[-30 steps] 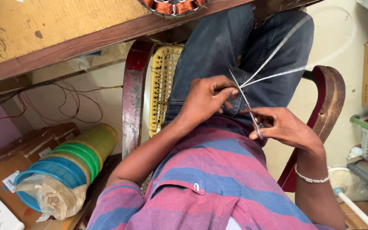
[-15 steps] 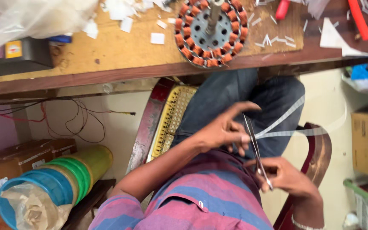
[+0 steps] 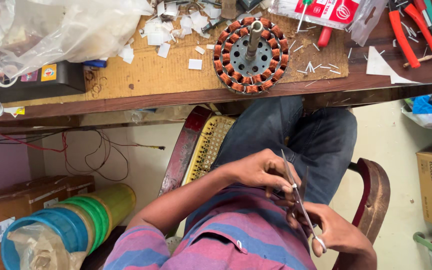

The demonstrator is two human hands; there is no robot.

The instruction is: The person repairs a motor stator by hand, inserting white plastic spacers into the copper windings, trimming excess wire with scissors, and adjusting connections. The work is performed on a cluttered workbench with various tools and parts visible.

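My right hand (image 3: 332, 231) holds a pair of steel scissors (image 3: 296, 187) by the handles over my lap, blades pointing up towards the table. My left hand (image 3: 258, 172) has its fingers curled against the blades near the pivot, and I cannot see whether anything is pinched there. Both hands hover above my blue jeans (image 3: 306, 135) and striped shirt (image 3: 241, 235). On the wooden table (image 3: 141, 97) ahead lies a round motor stator (image 3: 251, 55) with copper windings and a centre shaft.
Small white paper pieces (image 3: 163, 32), a plastic bag (image 3: 51, 30), a black box (image 3: 41, 80) and red-handled pliers (image 3: 406, 35) lie on the table. I sit on a cane-seat chair (image 3: 208, 147). Stacked coloured rolls (image 3: 81, 220) and cardboard boxes (image 3: 16, 205) stand at lower left.
My view has tilted up, bringing the tabletop and stator into sight. The white strip stretched from my hands is no longer visible. Both hands stay together at the scissors.
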